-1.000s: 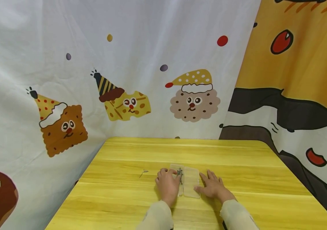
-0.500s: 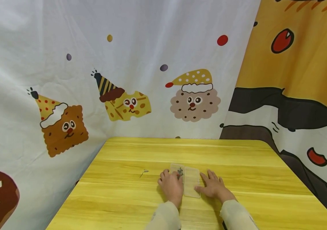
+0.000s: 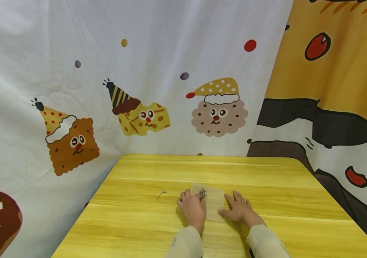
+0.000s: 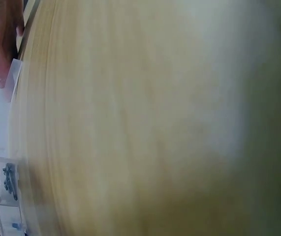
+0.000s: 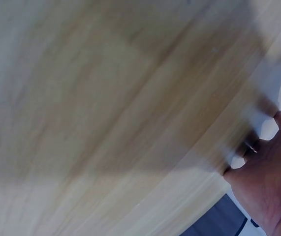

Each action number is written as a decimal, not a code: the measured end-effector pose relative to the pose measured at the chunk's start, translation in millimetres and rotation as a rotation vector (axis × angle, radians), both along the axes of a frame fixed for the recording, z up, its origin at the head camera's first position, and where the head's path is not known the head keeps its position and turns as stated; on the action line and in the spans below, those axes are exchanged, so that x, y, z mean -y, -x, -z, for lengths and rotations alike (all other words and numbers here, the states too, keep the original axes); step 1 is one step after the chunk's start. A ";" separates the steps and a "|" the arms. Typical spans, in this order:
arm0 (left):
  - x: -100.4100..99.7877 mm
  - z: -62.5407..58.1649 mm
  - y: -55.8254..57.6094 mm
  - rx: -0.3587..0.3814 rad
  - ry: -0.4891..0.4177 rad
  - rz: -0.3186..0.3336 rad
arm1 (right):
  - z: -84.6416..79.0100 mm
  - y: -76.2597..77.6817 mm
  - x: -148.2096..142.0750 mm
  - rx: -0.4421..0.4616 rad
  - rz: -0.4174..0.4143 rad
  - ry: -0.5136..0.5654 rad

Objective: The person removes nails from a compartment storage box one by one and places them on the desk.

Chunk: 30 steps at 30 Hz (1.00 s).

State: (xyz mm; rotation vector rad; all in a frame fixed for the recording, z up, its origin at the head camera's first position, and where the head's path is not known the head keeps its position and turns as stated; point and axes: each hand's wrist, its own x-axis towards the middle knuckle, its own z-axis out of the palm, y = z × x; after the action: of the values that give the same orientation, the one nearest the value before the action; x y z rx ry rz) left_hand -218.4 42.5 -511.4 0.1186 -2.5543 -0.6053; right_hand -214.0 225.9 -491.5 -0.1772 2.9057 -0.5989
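Observation:
A clear plastic box (image 3: pixel 215 205) lies unfolded on the wooden table, its two halves side by side. Small grey metal pieces that look like screws (image 3: pixel 202 193) lie bunched toward the far end of its left half. My left hand (image 3: pixel 193 209) reaches over this half, fingers bent and fingertips beside the pile; I cannot tell whether they pinch any. The left wrist view shows the same pile (image 4: pixel 10 181) through the clear wall, fingertips close by. My right hand (image 3: pixel 238 208) lies with fingers spread on the table, thumb at the right half's edge.
To the left of the box, a few loose small metal pieces (image 3: pixel 162 194) lie on the wooden table (image 3: pixel 131 222). A cloth printed with cartoon biscuits (image 3: pixel 218 118) hangs behind the table's far edge.
My left hand has shifted slightly right and toward me over the left half. The grey pieces now sit more bunched at its far end. My right hand stays in place.

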 end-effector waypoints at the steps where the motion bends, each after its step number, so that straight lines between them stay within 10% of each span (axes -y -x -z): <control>1: 0.2 0.1 0.5 0.004 0.007 0.003 | 0.5 0.3 -0.2 -0.002 0.000 0.001; 30: 0.6 0.7 3.8 0.055 0.154 0.019 | 1.2 3.0 0.1 0.002 0.015 0.004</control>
State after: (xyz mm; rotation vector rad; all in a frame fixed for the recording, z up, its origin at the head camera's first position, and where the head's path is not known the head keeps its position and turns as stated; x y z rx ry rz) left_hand -222.1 41.9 -512.0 0.0578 -2.6470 -0.4152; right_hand -217.0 225.9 -492.7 -0.1553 2.9070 -0.6067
